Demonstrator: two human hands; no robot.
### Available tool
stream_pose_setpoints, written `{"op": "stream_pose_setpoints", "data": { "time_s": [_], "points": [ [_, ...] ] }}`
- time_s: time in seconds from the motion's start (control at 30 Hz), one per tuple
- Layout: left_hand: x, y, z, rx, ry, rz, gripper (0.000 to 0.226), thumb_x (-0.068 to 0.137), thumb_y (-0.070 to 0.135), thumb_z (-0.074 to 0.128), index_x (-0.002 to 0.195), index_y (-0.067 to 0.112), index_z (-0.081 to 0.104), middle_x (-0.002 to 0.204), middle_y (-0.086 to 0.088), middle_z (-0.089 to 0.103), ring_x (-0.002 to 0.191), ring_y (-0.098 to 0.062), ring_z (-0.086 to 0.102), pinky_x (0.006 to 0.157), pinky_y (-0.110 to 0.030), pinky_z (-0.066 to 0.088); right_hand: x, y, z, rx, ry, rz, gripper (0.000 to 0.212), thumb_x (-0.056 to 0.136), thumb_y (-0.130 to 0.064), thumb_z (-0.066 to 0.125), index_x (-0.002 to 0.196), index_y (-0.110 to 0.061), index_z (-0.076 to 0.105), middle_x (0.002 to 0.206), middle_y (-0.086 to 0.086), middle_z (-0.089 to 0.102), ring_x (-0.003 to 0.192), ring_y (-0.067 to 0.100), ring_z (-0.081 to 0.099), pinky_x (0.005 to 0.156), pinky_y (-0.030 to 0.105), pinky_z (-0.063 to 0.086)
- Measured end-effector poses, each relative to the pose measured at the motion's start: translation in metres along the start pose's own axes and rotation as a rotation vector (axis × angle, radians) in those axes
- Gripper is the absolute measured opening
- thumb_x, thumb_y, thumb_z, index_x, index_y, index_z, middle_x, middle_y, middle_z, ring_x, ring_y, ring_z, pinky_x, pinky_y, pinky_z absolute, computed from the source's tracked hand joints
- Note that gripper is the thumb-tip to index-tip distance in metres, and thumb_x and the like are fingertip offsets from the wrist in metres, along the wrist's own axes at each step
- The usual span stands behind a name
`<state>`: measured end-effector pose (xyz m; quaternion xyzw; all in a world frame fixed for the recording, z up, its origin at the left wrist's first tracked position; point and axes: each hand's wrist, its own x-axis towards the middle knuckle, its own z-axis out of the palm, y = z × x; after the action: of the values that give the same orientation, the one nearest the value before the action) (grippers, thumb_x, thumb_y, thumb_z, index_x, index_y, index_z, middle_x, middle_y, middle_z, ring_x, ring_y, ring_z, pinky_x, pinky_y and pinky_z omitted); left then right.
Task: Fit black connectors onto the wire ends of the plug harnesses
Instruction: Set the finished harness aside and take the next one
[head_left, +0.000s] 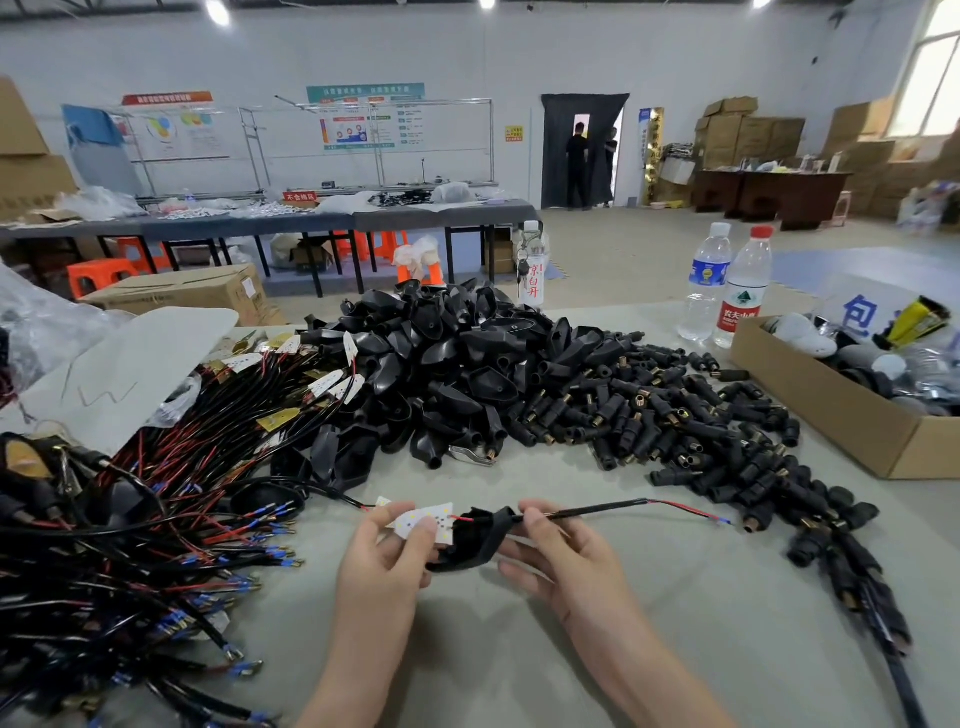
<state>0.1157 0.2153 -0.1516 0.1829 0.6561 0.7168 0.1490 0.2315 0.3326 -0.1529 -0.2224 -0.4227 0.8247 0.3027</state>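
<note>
A grey table (519, 649) is covered at centre by heaped black shells (457, 364), at right by connectors (675, 415) (brass-tipped), at left by bundled harnesses (156, 493). One harness (587, 512) is held in front: its white board (423, 522) is pinched by the left hand (387, 551), its cable by the right hand (561, 551); its wire end (724, 519) is left bare, near the connectors

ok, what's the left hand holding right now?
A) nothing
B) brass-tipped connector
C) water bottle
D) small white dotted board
D: the left hand pinches the white dotted board, while the right hand pinches the black cable just past the black cover.
</note>
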Motion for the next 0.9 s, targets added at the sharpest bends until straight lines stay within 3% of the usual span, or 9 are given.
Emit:
{"op": "stream_pose_setpoints", "data": {
  "time_s": [0.1, 0.27, 0.47, 0.57, 0.7, 0.8, 0.9],
  "points": [
    [-0.003, -0.003, 0.004, 0.064, -0.04, 0.05, 0.013, 0.094, 0.007, 0.063, 0.102, 0.016, 0.063, 0.082, 0.005, 0.077, 0.067, 0.0, 0.067, 0.056, -0.01, 0.047, -0.001, 0.004, 0.001, -0.049, -0.02, 0.011, 0.022, 0.093, -0.014, 0.063, 0.113, -0.003, 0.063, 0.103, 0.016, 0.075, 0.094, 0.027, 0.074, 0.066, 0.027, 0.059],
    [-0.002, -0.009, 0.003, 0.149, -0.082, 0.029, 0.011, 0.096, 0.009, 0.061, 0.099, 0.018, 0.066, 0.085, 0.011, 0.076, 0.073, 0.002, 0.067, 0.062, -0.011, 0.047, 0.0, 0.004, -0.001, -0.101, 0.01, 0.002, 0.015, 0.094, -0.01, 0.063, 0.107, -0.005, 0.067, 0.099, 0.013, 0.076, 0.092, 0.024, 0.074, 0.067, 0.026, 0.058],
    [-0.005, -0.015, 0.002, 0.383, -0.012, 0.117, 0.005, 0.091, 0.026, 0.068, 0.088, 0.03, 0.069, 0.082, 0.007, 0.071, 0.079, -0.008, 0.064, 0.071, -0.021, 0.047, 0.001, 0.005, -0.002, -0.106, 0.029, -0.011, 0.01, 0.094, -0.008, 0.063, 0.101, -0.005, 0.068, 0.093, 0.01, 0.076, 0.084, 0.02, 0.074, 0.065, 0.025, 0.058],
    [-0.007, -0.014, 0.001, 0.505, -0.006, 0.159, 0.005, 0.091, 0.031, 0.067, 0.087, 0.034, 0.067, 0.098, 0.011, 0.063, 0.095, -0.012, 0.061, 0.085, -0.032, 0.049, 0.002, 0.006, -0.003, -0.088, 0.013, -0.018, 0.01, 0.095, -0.01, 0.062, 0.101, -0.005, 0.067, 0.095, 0.011, 0.076, 0.087, 0.021, 0.074, 0.066, 0.025, 0.058],
    [-0.007, -0.011, 0.003, 0.314, -0.074, 0.099, 0.007, 0.094, 0.023, 0.064, 0.09, 0.027, 0.066, 0.094, 0.003, 0.072, 0.092, -0.016, 0.068, 0.084, -0.036, 0.053, 0.001, 0.001, -0.002, 0.055, -0.037, -0.019, 0.014, 0.09, -0.012, 0.061, 0.102, -0.004, 0.061, 0.105, 0.018, 0.073, 0.093, 0.028, 0.074, 0.069, 0.028, 0.059],
    [-0.009, -0.003, 0.008, 0.069, -0.119, -0.014, 0.002, 0.097, 0.014, 0.061, 0.095, 0.013, 0.062, 0.089, -0.003, 0.075, 0.083, -0.025, 0.073, 0.067, -0.035, 0.06, -0.001, -0.004, -0.001, 0.141, -0.069, -0.008, 0.011, 0.088, -0.011, 0.06, 0.099, -0.007, 0.06, 0.108, 0.019, 0.073, 0.091, 0.029, 0.074, 0.069, 0.029, 0.059],
    [-0.008, 0.002, 0.008, -0.081, -0.097, -0.057, 0.01, 0.096, 0.01, 0.062, 0.105, 0.011, 0.057, 0.092, -0.01, 0.074, 0.078, -0.027, 0.074, 0.057, -0.033, 0.059, -0.003, -0.007, 0.0, 0.183, -0.087, 0.018, 0.013, 0.086, -0.009, 0.06, 0.099, -0.007, 0.06, 0.108, 0.02, 0.073, 0.089, 0.03, 0.074, 0.067, 0.031, 0.06]
  ]
}}
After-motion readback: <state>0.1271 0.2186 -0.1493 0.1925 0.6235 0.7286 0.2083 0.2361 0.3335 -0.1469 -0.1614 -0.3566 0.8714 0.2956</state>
